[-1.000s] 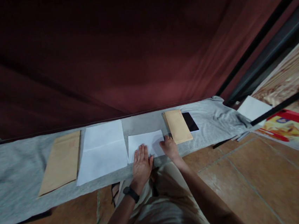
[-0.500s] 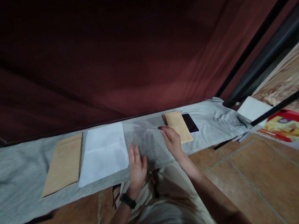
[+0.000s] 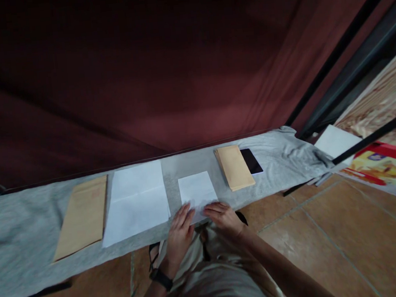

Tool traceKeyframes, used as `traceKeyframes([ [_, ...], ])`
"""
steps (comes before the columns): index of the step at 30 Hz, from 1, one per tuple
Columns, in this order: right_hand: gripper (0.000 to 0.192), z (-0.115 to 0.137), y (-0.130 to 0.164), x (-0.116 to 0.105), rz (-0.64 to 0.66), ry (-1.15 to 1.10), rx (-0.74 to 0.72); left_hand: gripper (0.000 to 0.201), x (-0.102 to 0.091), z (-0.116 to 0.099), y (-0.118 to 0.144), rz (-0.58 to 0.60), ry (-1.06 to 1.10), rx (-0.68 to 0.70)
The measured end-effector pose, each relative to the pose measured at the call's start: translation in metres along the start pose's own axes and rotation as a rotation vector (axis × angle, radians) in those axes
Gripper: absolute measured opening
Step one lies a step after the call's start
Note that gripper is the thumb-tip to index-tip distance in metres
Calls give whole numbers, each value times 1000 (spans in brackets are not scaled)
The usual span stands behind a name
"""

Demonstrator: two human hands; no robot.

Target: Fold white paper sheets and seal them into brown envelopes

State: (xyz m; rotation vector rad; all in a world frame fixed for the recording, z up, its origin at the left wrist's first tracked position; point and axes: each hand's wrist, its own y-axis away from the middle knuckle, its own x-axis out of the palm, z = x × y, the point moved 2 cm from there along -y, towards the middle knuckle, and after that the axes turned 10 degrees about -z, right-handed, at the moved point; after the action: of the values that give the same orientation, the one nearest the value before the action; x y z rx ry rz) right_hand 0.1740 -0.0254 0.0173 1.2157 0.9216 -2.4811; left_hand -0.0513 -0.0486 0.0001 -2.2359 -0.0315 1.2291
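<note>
A sheet of white paper [image 3: 197, 187] lies in front of me on the grey cloth; it looks folded, smaller than the sheets to its left. Its near left corner is held by my left hand [image 3: 181, 227], fingers closed on the edge. My right hand [image 3: 224, 217] grips the near right edge with its fingers bent over the paper. Both thumbs are partly hidden. Left of the hands is a stack of larger white sheets [image 3: 138, 201] with a crease across it. Brown envelopes [image 3: 235, 167] lie in a small pile to the right.
A larger brown envelope [image 3: 82, 218] lies at the left. A dark-screened phone or tablet [image 3: 252, 161] sits partly under the right pile. The narrow table's grey cloth [image 3: 276, 159] is wrinkled at the right. Behind hangs a dark red curtain [image 3: 178, 89]; a red and yellow box [image 3: 391, 167] is far right.
The white paper, a blur between my hands before, now lies flat and smaller on the cloth. My right hand has come down and left to its near edge; my left hand has moved slightly nearer me.
</note>
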Motion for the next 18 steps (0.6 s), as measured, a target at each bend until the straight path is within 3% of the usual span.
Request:
traceKeyframes([
  [9,39,-30,16,-21,-85,-94,133,33,-13,13,-2,40,76,46],
  [15,47,-38,12,-20,-87,-108,184,48,-18,14,-4,19,91,-17],
  [18,50,-41,7,-17,-71,-107,186,43,-19,20,-11,61,92,-38],
])
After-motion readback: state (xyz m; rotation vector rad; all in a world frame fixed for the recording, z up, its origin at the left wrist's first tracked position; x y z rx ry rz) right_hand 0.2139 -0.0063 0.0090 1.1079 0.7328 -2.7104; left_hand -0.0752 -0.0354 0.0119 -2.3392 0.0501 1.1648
